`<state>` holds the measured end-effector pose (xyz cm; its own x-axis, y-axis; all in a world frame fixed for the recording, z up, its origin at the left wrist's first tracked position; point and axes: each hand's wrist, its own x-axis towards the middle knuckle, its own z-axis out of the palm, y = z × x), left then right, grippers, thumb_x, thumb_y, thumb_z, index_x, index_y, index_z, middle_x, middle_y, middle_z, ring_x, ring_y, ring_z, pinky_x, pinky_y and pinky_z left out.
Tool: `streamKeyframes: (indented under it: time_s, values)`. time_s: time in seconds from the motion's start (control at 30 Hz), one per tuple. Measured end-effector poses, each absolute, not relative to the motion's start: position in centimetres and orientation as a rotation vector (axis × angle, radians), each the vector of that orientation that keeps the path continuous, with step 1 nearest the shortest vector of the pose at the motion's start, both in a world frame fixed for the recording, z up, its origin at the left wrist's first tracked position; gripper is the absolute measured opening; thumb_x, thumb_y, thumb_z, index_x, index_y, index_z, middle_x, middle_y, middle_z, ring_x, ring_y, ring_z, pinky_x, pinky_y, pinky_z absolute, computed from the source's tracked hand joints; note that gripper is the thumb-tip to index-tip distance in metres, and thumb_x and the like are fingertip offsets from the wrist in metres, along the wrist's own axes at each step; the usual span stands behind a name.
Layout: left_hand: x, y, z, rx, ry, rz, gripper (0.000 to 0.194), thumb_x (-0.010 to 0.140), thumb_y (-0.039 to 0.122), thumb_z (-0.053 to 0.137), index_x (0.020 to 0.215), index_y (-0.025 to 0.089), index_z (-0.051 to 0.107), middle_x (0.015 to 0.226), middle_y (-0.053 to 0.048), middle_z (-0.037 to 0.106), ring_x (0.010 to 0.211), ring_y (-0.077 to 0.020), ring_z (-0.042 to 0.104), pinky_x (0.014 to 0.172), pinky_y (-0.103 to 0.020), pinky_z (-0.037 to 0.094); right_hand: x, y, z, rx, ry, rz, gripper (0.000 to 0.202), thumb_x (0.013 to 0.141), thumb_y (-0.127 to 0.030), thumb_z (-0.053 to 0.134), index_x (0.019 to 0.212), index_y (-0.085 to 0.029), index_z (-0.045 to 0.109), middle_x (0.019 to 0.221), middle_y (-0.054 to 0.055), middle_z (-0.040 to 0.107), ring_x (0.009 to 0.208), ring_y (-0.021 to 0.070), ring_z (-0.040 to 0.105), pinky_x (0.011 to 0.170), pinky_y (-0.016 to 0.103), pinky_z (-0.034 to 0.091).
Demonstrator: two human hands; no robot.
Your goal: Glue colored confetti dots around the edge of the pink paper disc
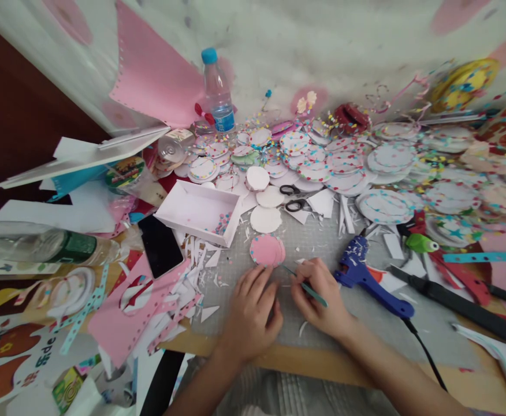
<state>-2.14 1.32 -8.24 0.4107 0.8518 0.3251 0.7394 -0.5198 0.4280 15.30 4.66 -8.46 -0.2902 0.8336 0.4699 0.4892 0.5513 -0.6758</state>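
Observation:
A pink paper disc [265, 249] with small blue and red dots along its edge lies on the grey cutting mat [235, 289]; a second pink round shows beneath it. My left hand [253, 306] lies with outstretched fingers, tips touching the disc's lower edge. Pinched in my right hand [320, 297] is a thin teal stick tool [316, 293], its tip pointing left, just beside the disc. Beyond the disc are plain white paper discs [265, 220] and black-handled scissors [295, 205]. A white box [192, 211] holds small pink and blue dots at one corner.
A blue glue gun [369, 283] with a cord lies right of my hand, near a black-handled tool [456, 306]. Piled decorated paper discs [343, 162] line the back. At left are a phone [161, 245], paper scraps and a lying bottle [62, 242]; a water bottle [219, 98] stands behind.

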Motion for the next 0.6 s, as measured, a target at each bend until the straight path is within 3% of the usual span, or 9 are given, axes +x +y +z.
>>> streamKeyframes:
  time_s: [0.6]
  values:
    - [-2.12, 1.37, -8.13, 2.417, 1.413, 0.738, 0.031, 0.080, 0.009, 0.051, 0.109, 0.012, 0.060, 0.128, -0.015, 0.059, 0.125, -0.0291, 0.047, 0.102, -0.050, 0.044, 15.24, 4.75, -8.08, -1.019, -2.020, 0.413, 0.023, 0.080, -0.002, 0.048, 0.084, -0.024, 0.039, 0.069, -0.001, 0.052, 0.063, 0.0164, 0.047, 0.060, 0.030, 0.037]
